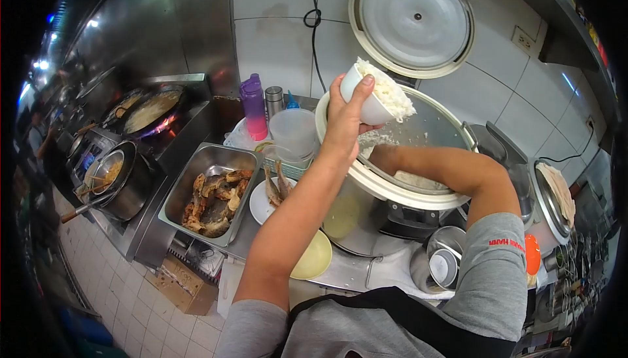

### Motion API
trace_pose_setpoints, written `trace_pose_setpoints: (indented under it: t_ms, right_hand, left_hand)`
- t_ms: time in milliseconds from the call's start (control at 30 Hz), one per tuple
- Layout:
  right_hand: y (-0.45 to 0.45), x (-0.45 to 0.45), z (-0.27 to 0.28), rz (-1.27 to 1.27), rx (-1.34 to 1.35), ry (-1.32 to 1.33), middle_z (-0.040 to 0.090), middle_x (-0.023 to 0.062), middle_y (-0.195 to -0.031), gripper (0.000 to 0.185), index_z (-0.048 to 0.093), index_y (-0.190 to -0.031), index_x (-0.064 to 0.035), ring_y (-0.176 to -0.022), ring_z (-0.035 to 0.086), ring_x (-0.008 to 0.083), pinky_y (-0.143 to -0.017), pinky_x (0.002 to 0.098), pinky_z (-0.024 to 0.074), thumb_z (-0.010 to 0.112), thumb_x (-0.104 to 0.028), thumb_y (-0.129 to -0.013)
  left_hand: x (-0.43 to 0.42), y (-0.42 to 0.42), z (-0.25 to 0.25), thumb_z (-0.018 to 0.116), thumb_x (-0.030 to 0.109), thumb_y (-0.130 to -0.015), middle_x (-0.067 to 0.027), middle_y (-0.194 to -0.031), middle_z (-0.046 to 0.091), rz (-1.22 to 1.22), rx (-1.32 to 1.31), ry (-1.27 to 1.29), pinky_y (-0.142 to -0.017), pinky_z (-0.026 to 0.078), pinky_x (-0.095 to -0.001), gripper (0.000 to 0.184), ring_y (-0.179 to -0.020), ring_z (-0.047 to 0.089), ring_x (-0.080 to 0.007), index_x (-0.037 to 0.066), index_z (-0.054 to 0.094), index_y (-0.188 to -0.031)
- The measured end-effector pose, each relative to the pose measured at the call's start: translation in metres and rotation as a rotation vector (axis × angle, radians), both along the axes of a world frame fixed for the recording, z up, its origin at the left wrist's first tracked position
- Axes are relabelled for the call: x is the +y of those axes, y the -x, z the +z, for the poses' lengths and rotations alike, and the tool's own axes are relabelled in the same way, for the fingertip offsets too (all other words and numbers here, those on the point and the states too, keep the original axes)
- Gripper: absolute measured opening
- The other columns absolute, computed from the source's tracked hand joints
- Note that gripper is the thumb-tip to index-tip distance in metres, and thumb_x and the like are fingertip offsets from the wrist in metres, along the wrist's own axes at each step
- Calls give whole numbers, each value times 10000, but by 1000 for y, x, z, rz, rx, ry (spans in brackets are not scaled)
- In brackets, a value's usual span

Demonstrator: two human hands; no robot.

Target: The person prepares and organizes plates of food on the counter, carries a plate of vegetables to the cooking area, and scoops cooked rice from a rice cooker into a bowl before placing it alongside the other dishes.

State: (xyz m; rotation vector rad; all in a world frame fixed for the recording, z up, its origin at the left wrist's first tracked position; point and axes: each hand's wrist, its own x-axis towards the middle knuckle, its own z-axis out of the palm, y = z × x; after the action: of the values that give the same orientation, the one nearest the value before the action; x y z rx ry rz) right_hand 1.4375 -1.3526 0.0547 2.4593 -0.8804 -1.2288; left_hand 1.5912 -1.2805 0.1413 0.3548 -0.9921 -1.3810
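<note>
My left hand (pixel 350 106) is wrapped round a small white bowl (pixel 370 111), tilted to the right above a large rice cooker (pixel 392 194). White rice (pixel 387 93) is heaped in the bowl and reaches past its rim. My right hand (pixel 384 160) is down inside the cooker, close to the rice (pixel 422 180) there. It is dark and smeared, and its fingers are hidden, so I cannot tell whether it holds anything. The cooker's round lid (pixel 417 18) stands raised against the tiled wall.
Left of the cooker are a steel tray (pixel 171 207) of fried fish pieces, a white plate (pixel 260 204) with fish, a yellow-green bowl (pixel 315 258) and a purple-pink bottle (pixel 254 106). Flames show under a wok (pixel 157 111) at far left. Steel containers (pixel 439 266) stand in front, right.
</note>
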Motion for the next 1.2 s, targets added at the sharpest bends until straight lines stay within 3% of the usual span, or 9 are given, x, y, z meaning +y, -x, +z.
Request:
trace_pose_setpoints:
  t_ms: [100, 233, 267, 467, 633, 833, 967, 1100, 1200]
  right_hand:
    - [-12, 25, 18, -107, -240, -82, 666, 135, -1013, 297, 672, -959, -59, -950, 628, 326, -775, 431, 501, 628, -247, -735]
    - [-7, 24, 32, -158, -197, -194, 641, 163, -1075, 317, 659, -981, -57, -1024, 598, 338, -813, 437, 492, 620, -267, -747]
    - [-1, 23, 36, -98, -216, -199, 669, 144, -883, 301, 671, -924, -62, -846, 640, 306, -708, 409, 498, 632, -295, -738]
    - [71, 34, 72, -818, -601, -549, 478, -25, -550, 314, 676, -802, -91, -468, 398, 65, -391, 249, 302, 664, -404, -807]
    - [112, 76, 141, -1084, -995, -332, 460, -44, -527, 319, 693, -836, -91, -416, 369, 31, -355, 200, 253, 649, -407, -839]
    - [130, 87, 181, -899, -1487, -20, 467, -49, -550, 264, 633, -1073, -79, -418, 388, 19, -343, 191, 273, 558, -277, -915]
    - [77, 113, 167, -783, -1527, 273, 558, 60, -691, 366, 495, -1249, -48, -498, 522, 141, -415, 284, 433, 507, -199, -916]
    - [26, 129, 98, -213, -1101, 871, 614, 183, -876, 500, 375, -1377, -114, -738, 633, 309, -633, 428, 508, 515, -139, -897]
    - [15, 148, 113, -315, -1144, 747, 612, 221, -946, 497, 391, -1376, -141, -844, 623, 380, -760, 472, 486, 482, -71, -893]
  left_hand:
    - [-2, -1, -1, 648, 480, -799, -153, -1163, 479, -10, 19, 17, -603, 540, -325, 792, -938, 595, -242, 61, 247, -1338]
    - [-3, -2, -2, 635, 503, -798, -148, -1144, 486, -14, 19, 23, -581, 539, -312, 804, -908, 603, -236, 62, 242, -1343]
    - [-3, -1, -1, 632, 509, -797, -145, -1137, 489, -18, 14, 25, -575, 538, -309, 808, -899, 606, -234, 63, 240, -1345]
    - [0, -1, -2, 624, 497, -806, -149, -1116, 507, 5, 50, 35, -579, 536, -311, 764, -868, 613, -232, 82, 260, -1333]
    - [-6, -3, -6, 597, 507, -825, -155, -1143, 502, -46, 165, 76, -638, 539, -358, 719, -954, 597, -265, 97, 273, -1319]
    - [-2, 2, -2, 585, 527, -826, -194, -1203, 451, -54, 43, 34, -688, 539, -420, 747, -986, 580, -319, 89, 240, -1323]
    - [-10, 14, -1, 598, 532, -813, -212, -1216, 429, -81, -18, -91, -684, 533, -467, 777, -1003, 565, -347, 83, 231, -1329]
    - [-19, 15, -5, 604, 546, -805, -201, -1211, 431, -88, -97, -142, -696, 521, -485, 770, -1006, 556, -339, 90, 249, -1313]
    - [-19, 11, -7, 598, 561, -804, -190, -1203, 442, -91, -104, -146, -713, 513, -490, 756, -1003, 550, -327, 91, 276, -1301]
